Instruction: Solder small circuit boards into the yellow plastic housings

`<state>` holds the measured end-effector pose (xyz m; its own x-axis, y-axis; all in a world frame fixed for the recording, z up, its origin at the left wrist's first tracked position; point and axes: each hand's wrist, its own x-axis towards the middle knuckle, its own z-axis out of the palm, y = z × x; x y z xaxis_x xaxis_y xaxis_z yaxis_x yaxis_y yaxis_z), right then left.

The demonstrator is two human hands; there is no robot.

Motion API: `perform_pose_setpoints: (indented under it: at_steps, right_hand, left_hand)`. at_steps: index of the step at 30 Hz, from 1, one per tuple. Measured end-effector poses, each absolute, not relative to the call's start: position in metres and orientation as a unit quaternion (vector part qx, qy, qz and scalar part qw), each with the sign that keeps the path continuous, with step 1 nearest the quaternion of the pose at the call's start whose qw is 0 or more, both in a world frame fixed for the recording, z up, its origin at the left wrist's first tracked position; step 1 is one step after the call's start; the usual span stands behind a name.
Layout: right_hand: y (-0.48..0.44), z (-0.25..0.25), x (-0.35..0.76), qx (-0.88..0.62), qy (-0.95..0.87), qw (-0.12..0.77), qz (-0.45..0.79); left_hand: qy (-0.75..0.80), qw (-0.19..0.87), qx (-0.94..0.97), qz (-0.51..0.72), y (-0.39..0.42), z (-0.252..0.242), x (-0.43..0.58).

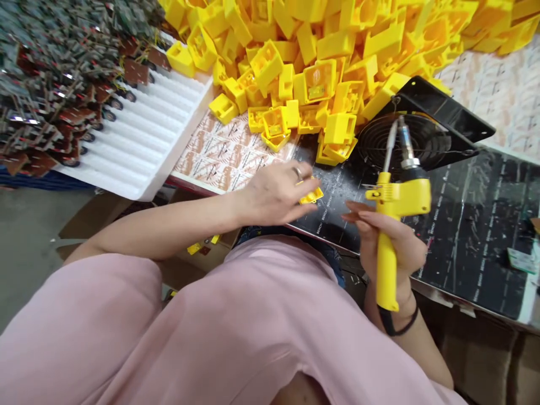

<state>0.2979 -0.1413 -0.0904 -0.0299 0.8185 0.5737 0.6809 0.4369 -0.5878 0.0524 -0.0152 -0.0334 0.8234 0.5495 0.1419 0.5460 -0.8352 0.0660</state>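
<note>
My left hand [280,194] rests at the front edge of the bench, its fingers curled round a small yellow plastic housing [312,195], which shows partly beneath them. In my right hand [392,242] is a yellow soldering gun [387,247], held upright by its handle, with the metal tip and a thin tube pointing away from me. The tip is in front of a black fan [405,138]. Thumb and fingertips of the right hand are near each other beside the handle. Loose yellow housings [274,121] lie just beyond my left hand.
A big heap of yellow housings [320,39] covers the back of the bench. At the left, a white foam tray [139,135] bears many circuit boards [63,84]. A black mat [468,225] covers the front right. A small green board [522,260] lies at the far right.
</note>
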Motion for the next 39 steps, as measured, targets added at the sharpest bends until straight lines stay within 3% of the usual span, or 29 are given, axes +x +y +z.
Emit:
perform_pose_setpoints:
  at_steps: [2,6,11,16,22,24,28,30,34,39]
  right_hand:
    - [-0.129,-0.086,0.289,-0.497,-0.742,0.449,0.036]
    - [-0.108,-0.086,0.262,-0.505,-0.755,0.416,-0.031]
    - [-0.096,-0.098,0.245,-0.524,-0.779,0.336,-0.075]
    - [-0.103,-0.098,0.26,-0.513,-0.77,0.376,-0.053]
    - [-0.114,-0.105,0.272,-0.518,-0.766,0.38,-0.021]
    - [-0.115,-0.108,0.272,-0.51,-0.77,0.383,-0.019]
    - [-0.115,-0.112,0.273,-0.511,-0.771,0.378,-0.04]
    - [-0.115,-0.112,0.274,-0.515,-0.768,0.377,-0.052]
    - [-0.116,-0.111,0.274,-0.513,-0.771,0.376,-0.044]
    - [-0.118,-0.11,0.275,-0.487,-0.783,0.385,-0.026]
  left_hand:
    - [0.393,0.003,0.912,0.122,0.004,-0.028,0.044]
    - [0.532,0.025,0.842,0.085,0.05,-0.031,0.036]
    - [0.454,0.072,0.882,0.101,0.045,-0.05,0.031]
    - [0.352,0.167,0.911,0.136,0.014,-0.045,0.024]
    - [0.472,0.045,0.879,0.055,0.02,-0.029,0.001]
    - [0.425,0.029,0.904,0.019,0.02,-0.026,-0.001]
    - [0.226,0.106,0.967,-0.047,0.012,-0.021,0.014]
    - [0.232,0.097,0.965,-0.071,0.005,-0.021,0.025]
    - [0.38,-0.021,0.924,-0.038,-0.014,-0.033,0.046]
    - [0.424,0.004,0.904,0.047,-0.022,-0.046,0.044]
